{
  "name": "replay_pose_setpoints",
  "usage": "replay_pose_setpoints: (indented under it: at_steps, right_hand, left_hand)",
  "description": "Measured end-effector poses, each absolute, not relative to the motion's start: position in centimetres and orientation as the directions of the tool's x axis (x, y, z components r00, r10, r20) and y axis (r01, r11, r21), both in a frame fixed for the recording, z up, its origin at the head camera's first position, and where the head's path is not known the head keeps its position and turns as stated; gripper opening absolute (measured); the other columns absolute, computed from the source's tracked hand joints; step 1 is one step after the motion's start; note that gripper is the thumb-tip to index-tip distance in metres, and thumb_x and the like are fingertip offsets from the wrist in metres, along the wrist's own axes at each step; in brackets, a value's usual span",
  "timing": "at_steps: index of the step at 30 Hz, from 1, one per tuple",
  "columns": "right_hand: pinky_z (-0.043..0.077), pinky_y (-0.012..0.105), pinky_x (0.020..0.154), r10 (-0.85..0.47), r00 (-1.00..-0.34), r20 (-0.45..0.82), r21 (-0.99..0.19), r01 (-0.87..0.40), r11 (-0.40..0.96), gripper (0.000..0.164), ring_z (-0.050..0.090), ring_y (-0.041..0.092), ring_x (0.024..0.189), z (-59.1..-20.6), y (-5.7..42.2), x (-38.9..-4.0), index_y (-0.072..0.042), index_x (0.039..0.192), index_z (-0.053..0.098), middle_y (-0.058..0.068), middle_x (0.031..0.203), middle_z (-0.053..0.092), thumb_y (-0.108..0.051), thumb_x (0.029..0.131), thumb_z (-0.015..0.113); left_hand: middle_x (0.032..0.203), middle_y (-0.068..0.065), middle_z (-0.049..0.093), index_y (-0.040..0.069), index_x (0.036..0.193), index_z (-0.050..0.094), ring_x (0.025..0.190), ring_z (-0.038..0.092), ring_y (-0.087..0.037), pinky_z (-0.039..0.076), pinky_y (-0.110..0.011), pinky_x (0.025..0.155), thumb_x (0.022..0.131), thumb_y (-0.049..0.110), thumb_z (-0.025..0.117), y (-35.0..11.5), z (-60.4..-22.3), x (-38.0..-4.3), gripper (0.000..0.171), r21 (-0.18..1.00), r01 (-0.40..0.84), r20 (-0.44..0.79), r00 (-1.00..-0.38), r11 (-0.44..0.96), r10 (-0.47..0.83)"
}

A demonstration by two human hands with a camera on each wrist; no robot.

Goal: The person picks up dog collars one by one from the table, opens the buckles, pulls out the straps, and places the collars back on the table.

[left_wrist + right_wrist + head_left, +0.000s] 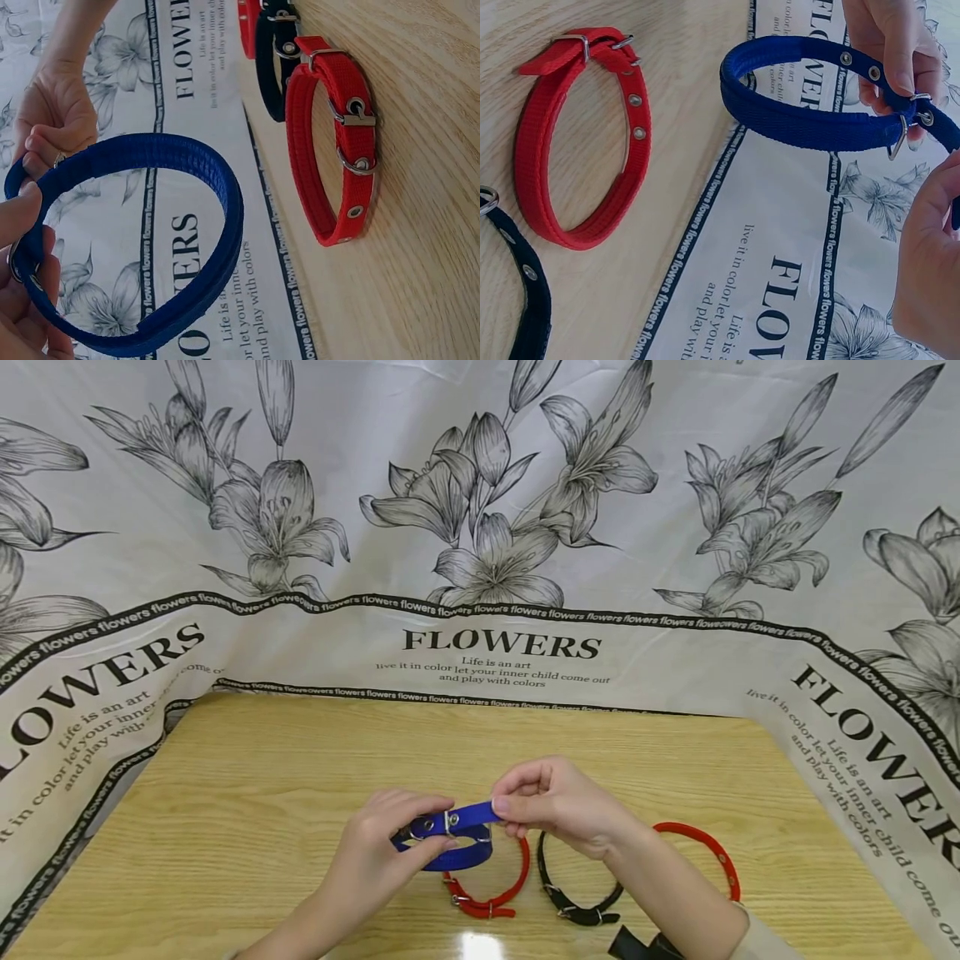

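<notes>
A blue collar (459,860) with metal eyelets and a buckle is held up above the table, bent into a loop. My left hand (382,839) pinches it beside the buckle, thumb below and fingers above. The collar's strap end passes the buckle, and my right hand (551,806) pinches that end between thumb and fingers. In the left wrist view the blue loop (234,217) hangs open in front of the left fingers. The right wrist view shows the D-ring (898,139) hanging near the buckle, while the strap's tip is hidden by the right hand.
Below the hands, a buckled red collar (480,908) lies on the wooden table (300,760). Beside it are a black collar (577,915) and, partly behind the right forearm, another red collar (705,838). A black object (628,943) shows at the front edge. Flower-printed cloth (495,647) surrounds the table.
</notes>
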State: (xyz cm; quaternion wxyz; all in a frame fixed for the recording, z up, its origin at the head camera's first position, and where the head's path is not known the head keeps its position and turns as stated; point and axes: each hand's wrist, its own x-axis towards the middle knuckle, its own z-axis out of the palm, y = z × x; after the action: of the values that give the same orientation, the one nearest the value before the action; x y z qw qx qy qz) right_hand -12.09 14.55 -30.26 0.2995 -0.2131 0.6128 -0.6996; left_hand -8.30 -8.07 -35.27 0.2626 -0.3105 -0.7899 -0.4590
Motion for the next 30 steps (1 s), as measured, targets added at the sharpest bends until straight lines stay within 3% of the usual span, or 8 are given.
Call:
replay_pose_setpoints:
  at_steps: [8, 20, 30]
  right_hand:
    - [0.05, 0.015, 0.059, -0.695, -0.717, -0.048, -0.985, 0.15, -0.087, 0.013, 0.059, 0.005, 0.062, -30.3, 15.0, -12.0, -0.01, 0.086, 0.069, 0.0, 0.072, 0.066, 0.0, 0.086, 0.061]
    - [0.05, 0.016, 0.06, -0.673, -0.736, -0.078, -0.985, 0.161, -0.063, 0.013, 0.059, 0.005, 0.062, -30.1, 15.4, -11.8, -0.011, 0.085, 0.07, 0.0, 0.073, 0.066, 0.0, 0.085, 0.062]
    - [0.049, 0.015, 0.057, -0.68, -0.728, -0.085, -0.987, 0.155, -0.043, 0.012, 0.057, 0.005, 0.06, -29.5, 15.5, -12.0, -0.011, 0.084, 0.07, 0.0, 0.072, 0.066, -0.001, 0.085, 0.063]
  left_hand:
    - [0.093, 0.001, 0.069, 0.009, 0.097, 0.07, 0.084, 0.063, -0.013, 0.054, -0.024, 0.068, 0.069, 0.004, 0.081, -8.1, -35.2, -8.0, 0.031, 0.649, 0.693, 0.656, -0.718, 0.313, 0.23]
    - [0.088, 0.003, 0.068, 0.012, 0.089, 0.07, 0.077, 0.063, -0.01, 0.055, -0.023, 0.06, 0.069, 0.006, 0.082, -8.5, -34.6, -7.4, 0.024, 0.823, 0.498, 0.456, -0.866, 0.273, 0.205]
    - [0.088, 0.003, 0.068, 0.011, 0.089, 0.071, 0.08, 0.063, -0.011, 0.055, -0.024, 0.062, 0.072, 0.012, 0.081, -8.7, -34.5, -7.2, 0.02, 0.832, 0.495, 0.454, -0.867, 0.251, 0.207]
